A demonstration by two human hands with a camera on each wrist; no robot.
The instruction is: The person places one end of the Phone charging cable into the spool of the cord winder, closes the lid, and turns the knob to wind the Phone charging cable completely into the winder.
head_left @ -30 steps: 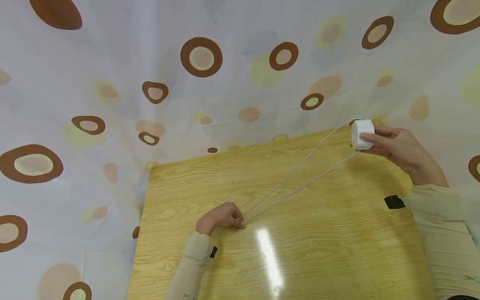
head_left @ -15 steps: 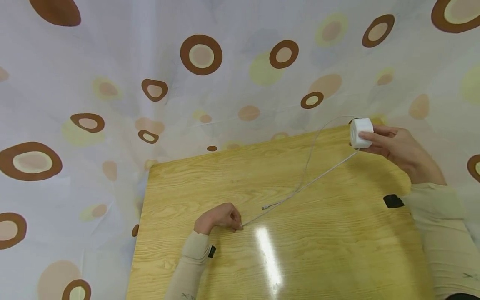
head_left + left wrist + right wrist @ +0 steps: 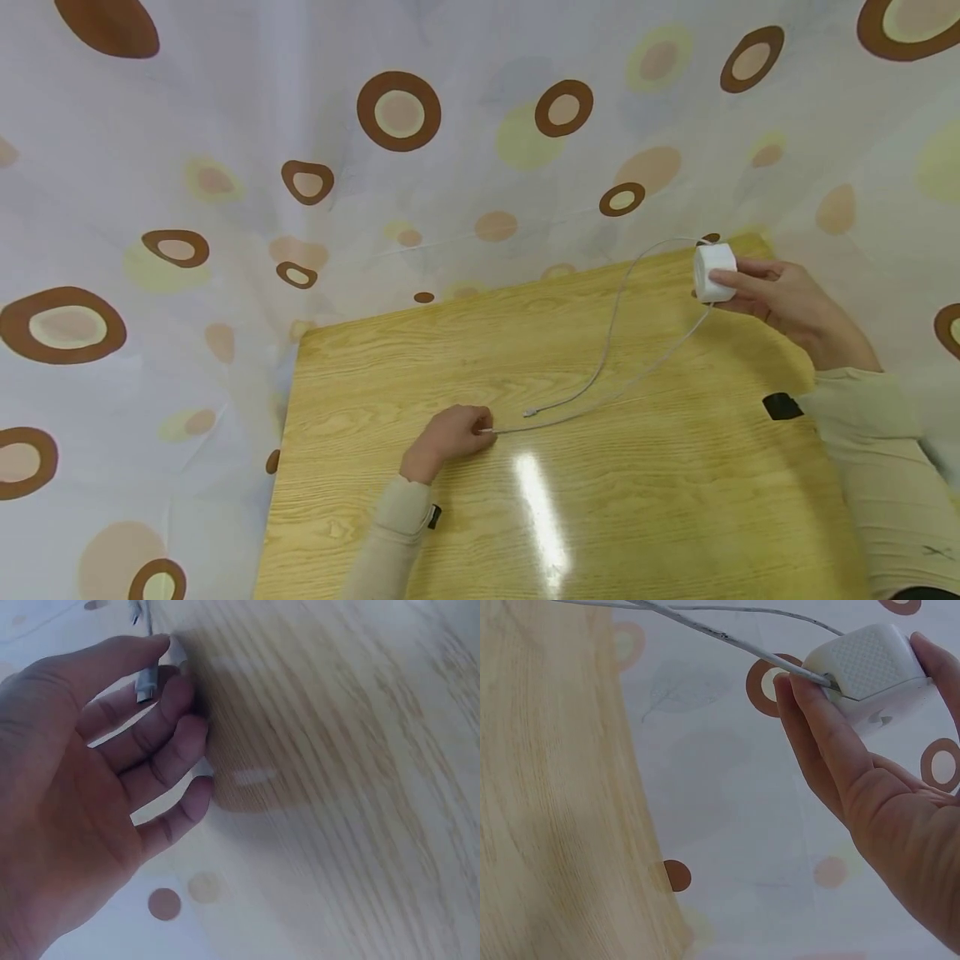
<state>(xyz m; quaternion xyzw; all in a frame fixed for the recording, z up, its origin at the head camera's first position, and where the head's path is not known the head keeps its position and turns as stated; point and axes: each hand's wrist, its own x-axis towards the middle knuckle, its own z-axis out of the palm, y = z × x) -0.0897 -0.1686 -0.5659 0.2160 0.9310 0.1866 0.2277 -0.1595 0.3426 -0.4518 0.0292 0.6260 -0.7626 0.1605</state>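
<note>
White cable case held at the right, one cable plug pinched at the left

The two hands are well apart above a wood-grain table [image 3: 352, 367]; the right hand [image 3: 798, 312] grips a white cable case [image 3: 714, 273] near the table's far right corner, thumb on one side and fingers on the other; the left hand [image 3: 453, 435] pinches a metal-tipped plug [image 3: 146, 690] between thumb and forefinger, its other fingers loosely bent, around the middle of the table.

A thin white cable [image 3: 611, 333] leaves the top of the case, curves out and down, and ends in a loose plug [image 3: 531, 412] just beyond the left hand; whether that plug touches the wood cannot be told; a second strand [image 3: 660, 360] sags from the underside of the case to the left hand; in the right wrist view one strand emerges from a slot beside the fingertips, next to a textured face of the case.

Both arms wear beige sleeves [image 3: 877, 450], with a black piece [image 3: 782, 406] showing by each wrist; a pale sheet [image 3: 465, 33] printed with brown rings and soft yellow and peach spots surrounds the table; a bright streak of light [image 3: 542, 525] shines on the wood.
</note>
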